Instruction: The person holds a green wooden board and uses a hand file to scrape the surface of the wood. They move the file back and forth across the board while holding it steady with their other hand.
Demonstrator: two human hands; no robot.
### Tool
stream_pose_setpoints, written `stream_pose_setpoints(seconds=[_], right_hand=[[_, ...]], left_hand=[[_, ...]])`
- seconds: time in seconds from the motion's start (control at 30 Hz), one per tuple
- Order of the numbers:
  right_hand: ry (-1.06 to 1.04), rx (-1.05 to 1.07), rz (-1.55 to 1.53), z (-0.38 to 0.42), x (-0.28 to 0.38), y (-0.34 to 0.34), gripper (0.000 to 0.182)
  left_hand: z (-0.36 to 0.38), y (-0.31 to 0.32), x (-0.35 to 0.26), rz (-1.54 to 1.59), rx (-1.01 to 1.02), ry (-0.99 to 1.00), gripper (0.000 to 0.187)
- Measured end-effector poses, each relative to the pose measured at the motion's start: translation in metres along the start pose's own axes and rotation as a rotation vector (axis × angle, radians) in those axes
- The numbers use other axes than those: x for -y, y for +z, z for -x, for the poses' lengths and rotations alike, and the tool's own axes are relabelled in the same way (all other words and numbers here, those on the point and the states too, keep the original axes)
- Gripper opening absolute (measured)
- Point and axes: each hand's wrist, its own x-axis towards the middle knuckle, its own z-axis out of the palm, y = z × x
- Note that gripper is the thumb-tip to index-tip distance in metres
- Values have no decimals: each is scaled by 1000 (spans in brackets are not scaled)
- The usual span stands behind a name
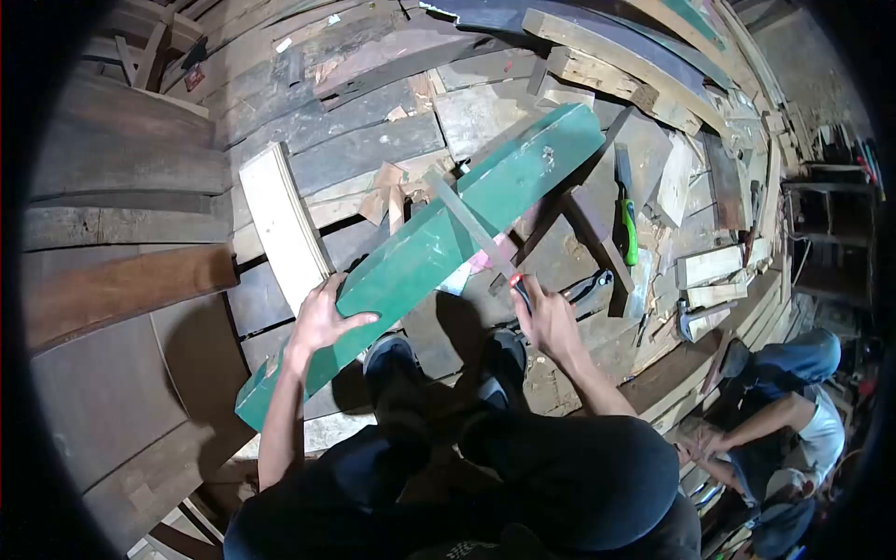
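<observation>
A long green beam point(411, 266) lies diagonally in front of me, from lower left to upper right. My left hand point(324, 320) rests on its left part, fingers over the far edge and thumb spread on the green face. My right hand point(544, 315) is closed around the handle of a long flat metal tool point(469, 222), which looks like a file or saw. The tool's blade crosses over the middle of the beam and points to the upper left. Part of the handle is hidden in my fingers.
A pale plank point(280, 224) lies left of the beam. To the right are a green-handled chisel point(626, 224), pliers point(590, 285), a hammer point(688, 320) and wood blocks point(709, 266). Curved timbers point(625, 65) lie at the back. Another person point(779, 420) sits at lower right.
</observation>
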Motion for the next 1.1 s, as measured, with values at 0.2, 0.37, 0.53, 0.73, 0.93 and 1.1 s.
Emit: stream_pose_setpoints(seconds=[0.2, 0.37, 0.53, 0.73, 0.93, 1.1], right_hand=[[24, -46, 16, -13, 23, -2, 26], [-103, -113, -19, -65, 27, 5, 23], [61, 1, 47, -11, 17, -5, 28], [-8, -70, -61, 0, 16, -11, 25], [-53, -98, 28, -54, 29, -5, 25], [14, -106, 78, 15, 11, -21, 22]], left_hand=[[9, 8, -8, -103, -98, 31, 91], [20, 12, -28, -136, -135, -66, 90], [0, 0, -1, -1, -12, 9, 93], [17, 16, -18, -164, -140, 3, 90], [19, 14, -21, -151, -143, -13, 94], [12, 6, -17, -100, -84, -38, 92]])
